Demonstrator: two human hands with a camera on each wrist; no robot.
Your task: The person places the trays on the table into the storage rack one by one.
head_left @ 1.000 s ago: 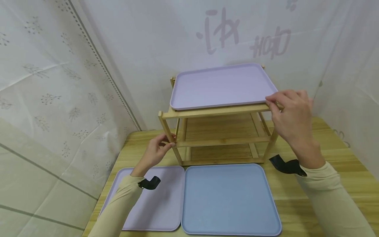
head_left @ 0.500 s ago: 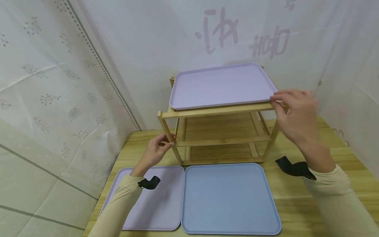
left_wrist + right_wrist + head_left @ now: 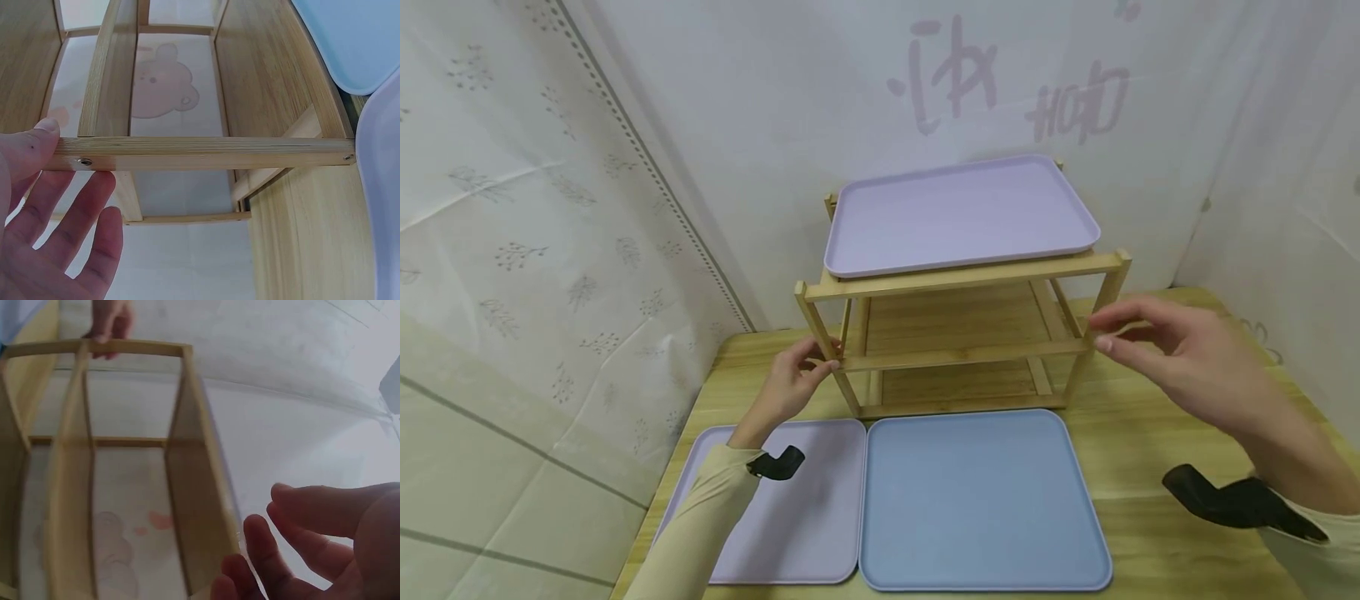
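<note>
A three-level wooden rack (image 3: 962, 356) stands at the back of the table. On its top level lies a light purple tray (image 3: 958, 217), turned slightly askew to the rack. My left hand (image 3: 786, 387) holds the rack's front left post (image 3: 212, 153), thumb on one side and fingers on the other, at middle-shelf height. My right hand (image 3: 1187, 358) is beside the front right post at about the same height, fingers loosely bent and nothing between them. In the right wrist view its fingers (image 3: 259, 540) are spread apart, near the rack's top edge.
In front of the rack, a second purple tray (image 3: 808, 517) and a blue tray (image 3: 977, 500) lie side by side on the wooden table (image 3: 1150, 500). Printed white cloth (image 3: 775, 167) hangs behind and at both sides.
My right hand has come off the front right corner of the top tray and moved down and to the right. My left hand has kept its hold on the post.
</note>
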